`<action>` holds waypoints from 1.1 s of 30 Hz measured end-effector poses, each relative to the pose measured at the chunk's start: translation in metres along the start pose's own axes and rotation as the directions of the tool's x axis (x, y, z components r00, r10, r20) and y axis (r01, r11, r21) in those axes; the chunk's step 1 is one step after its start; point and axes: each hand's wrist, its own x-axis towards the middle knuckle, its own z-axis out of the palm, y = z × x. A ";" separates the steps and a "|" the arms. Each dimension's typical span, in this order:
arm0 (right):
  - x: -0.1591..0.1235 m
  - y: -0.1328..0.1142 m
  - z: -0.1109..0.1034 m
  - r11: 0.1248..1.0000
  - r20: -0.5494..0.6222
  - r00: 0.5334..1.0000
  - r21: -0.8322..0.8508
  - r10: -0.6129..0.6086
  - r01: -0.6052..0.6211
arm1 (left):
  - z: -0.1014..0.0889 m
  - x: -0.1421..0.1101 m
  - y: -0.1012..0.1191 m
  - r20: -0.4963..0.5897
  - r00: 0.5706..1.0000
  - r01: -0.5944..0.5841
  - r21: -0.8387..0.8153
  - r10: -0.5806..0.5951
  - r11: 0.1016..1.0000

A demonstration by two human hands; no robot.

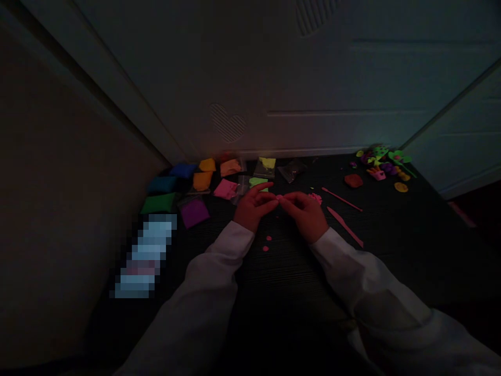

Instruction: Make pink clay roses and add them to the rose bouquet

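The scene is very dim. My left hand [254, 206] and my right hand [305, 211] meet over a dark ribbed mat [391, 245], fingertips pinched together on a tiny pink clay piece [279, 198]. A pink clay flower shape [315, 198] lies just behind my right hand. Two small pink clay balls [267, 243] rest on the mat below my hands. Both arms wear white sleeves.
Several coloured clay packets [195, 193] lie at the back left: blue, green, orange, yellow, pink, purple. Two pink modelling tools [342, 211] lie to the right. Finished clay figures [383, 162] and a red lump [353, 180] sit at the back right. White doors rise behind.
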 end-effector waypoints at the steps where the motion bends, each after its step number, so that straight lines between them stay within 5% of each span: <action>1: 0.000 0.000 0.000 1.000 0.000 1.000 -0.003 -0.005 0.005 | 0.000 0.000 0.000 -0.004 1.000 -0.004 0.005 0.004 1.000; 33: 0.000 0.001 -0.002 0.990 0.016 1.000 -0.141 -0.009 0.012 | 0.001 -0.003 0.003 0.035 0.999 0.002 0.053 -0.004 0.999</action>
